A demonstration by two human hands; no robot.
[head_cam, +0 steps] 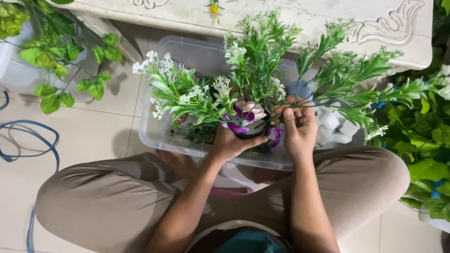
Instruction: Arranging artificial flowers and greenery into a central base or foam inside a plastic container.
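head view, looking down on a seated person's lap and both bare hands at frame centre. left hand grips the dark rim of a small round pot from below and to the left, thumb running along the near edge toward the right; fingers are clenched on it. right hand sits just right of the pot, thumb and forefinger pinched on the base of a green stem, the other fingers curled beside it. that stem's long axis runs from the pinch up and to the right, its leafy end reaching the right edge of the frame; its cut end points left and slightly down, toward the pot opening, which lies just left of the right fingertips. the right hand is therefore the nearer hand to the stem, the left the nearer to the pot. green sprays with white buds and purple and pink blooms already stand in the pot, fanning toward the upper frame. beneath lies a clear plastic bin holding white foam blocks at right. blue cord lies on the tiled floor at left.
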